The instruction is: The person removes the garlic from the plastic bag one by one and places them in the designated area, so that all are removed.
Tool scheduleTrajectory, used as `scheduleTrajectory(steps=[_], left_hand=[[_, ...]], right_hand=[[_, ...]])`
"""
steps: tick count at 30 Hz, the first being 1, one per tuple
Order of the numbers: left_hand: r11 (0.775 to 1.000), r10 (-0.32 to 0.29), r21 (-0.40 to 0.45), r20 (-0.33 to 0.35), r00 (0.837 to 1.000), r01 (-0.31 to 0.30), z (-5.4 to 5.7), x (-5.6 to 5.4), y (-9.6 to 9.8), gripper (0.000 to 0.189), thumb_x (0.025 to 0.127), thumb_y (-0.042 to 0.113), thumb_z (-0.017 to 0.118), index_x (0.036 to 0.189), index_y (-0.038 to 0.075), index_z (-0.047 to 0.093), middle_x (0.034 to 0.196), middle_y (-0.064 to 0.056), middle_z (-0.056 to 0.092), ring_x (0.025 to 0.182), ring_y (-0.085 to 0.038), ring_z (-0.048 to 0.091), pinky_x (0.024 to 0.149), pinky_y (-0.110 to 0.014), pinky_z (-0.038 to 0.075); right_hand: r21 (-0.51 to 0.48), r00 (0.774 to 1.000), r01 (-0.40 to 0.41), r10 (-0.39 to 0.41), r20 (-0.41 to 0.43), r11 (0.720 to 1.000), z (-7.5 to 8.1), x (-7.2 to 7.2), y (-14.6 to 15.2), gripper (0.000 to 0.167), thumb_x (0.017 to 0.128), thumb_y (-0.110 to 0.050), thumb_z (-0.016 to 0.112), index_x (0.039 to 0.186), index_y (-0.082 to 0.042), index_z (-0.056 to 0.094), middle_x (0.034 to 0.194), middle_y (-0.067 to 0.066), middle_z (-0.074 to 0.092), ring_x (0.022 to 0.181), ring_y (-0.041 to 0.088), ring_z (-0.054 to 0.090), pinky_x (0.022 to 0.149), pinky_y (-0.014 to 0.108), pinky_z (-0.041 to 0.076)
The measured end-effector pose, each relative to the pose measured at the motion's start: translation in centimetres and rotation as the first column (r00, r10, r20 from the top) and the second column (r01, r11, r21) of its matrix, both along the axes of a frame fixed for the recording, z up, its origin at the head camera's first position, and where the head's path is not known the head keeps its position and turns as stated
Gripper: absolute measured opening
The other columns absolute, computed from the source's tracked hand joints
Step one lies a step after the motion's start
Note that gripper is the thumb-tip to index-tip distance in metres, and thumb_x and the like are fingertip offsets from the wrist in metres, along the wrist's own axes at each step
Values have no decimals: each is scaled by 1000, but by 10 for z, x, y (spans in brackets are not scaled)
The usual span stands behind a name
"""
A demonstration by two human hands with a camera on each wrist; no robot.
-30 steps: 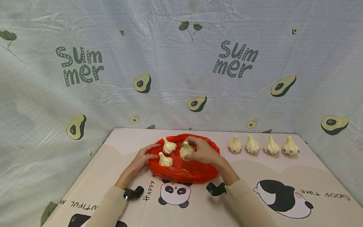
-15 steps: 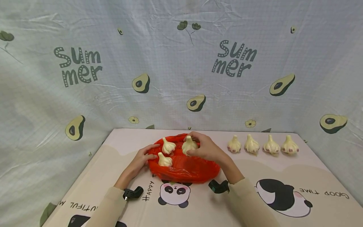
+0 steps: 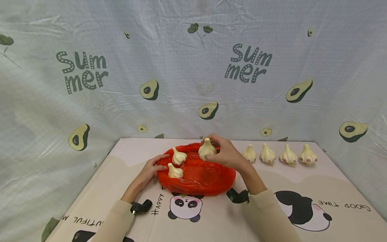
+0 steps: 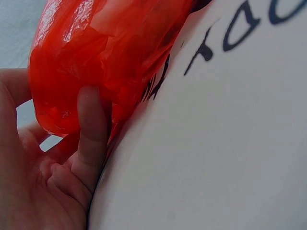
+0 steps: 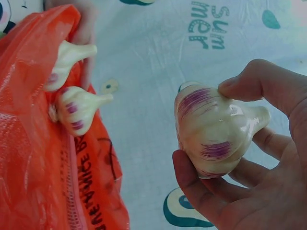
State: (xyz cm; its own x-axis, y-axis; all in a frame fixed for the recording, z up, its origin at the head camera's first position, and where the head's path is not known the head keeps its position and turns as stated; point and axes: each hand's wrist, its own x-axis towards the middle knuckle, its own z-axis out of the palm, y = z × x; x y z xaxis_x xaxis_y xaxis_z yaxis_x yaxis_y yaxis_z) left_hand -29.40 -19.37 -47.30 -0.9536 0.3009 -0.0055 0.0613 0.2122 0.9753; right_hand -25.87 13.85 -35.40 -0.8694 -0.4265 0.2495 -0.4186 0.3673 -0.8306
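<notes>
In the head view, my right hand (image 3: 226, 153) holds a garlic bulb (image 3: 207, 150) above the right back part of a red plastic bag (image 3: 199, 179). The right wrist view shows thumb and fingers around this bulb (image 5: 216, 129), which has purple streaks and is apart from the bag. My left hand (image 3: 150, 170) grips the bag's left edge; in the left wrist view its thumb (image 4: 92, 124) lies against the red plastic (image 4: 96, 52), with other fingers partly hidden. Two more bulbs lie inside the bag on its left: one at the back (image 3: 179, 157), one in front (image 3: 174, 171).
Several garlic bulbs (image 3: 288, 155) stand in a row at the table's back right, beyond my right hand. The table (image 3: 211, 222) has a printed cover with pandas and lettering. A pale patterned cloth (image 3: 175, 60) hangs behind and at the sides.
My right hand has lifted the garlic bulb up and to the right, from inside the bag to above its back right edge. The left hand stays on the bag's left edge.
</notes>
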Motion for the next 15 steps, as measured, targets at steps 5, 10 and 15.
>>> scheduleTrajectory(steps=[5,10,15], left_hand=[[1000,-2,2,-2,1000,2,0,0,-1,56,97,11,54,152,11,49,167,-17,32,147,-44,41,115,-52,47],[1000,0,-1,-6,1000,0,0,0,-1,56,96,11,54,152,11,49,167,-18,32,147,-44,41,115,-52,46],[1000,9,-9,1,1000,-9,1,0,1,56,96,11,55,152,12,50,167,-17,33,146,-43,42,116,-53,46]], right_hand=[[-19,1000,3,-3,-28,1000,4,0,3,46,82,-11,75,126,-8,62,114,12,69,106,28,65,88,36,62],[-38,999,-12,11,-38,999,9,2,7,45,82,-8,76,125,-8,63,113,13,69,101,27,65,85,33,62],[-65,998,-13,9,-58,998,12,4,13,45,82,-6,76,125,-5,63,112,15,70,99,26,66,83,27,61]])
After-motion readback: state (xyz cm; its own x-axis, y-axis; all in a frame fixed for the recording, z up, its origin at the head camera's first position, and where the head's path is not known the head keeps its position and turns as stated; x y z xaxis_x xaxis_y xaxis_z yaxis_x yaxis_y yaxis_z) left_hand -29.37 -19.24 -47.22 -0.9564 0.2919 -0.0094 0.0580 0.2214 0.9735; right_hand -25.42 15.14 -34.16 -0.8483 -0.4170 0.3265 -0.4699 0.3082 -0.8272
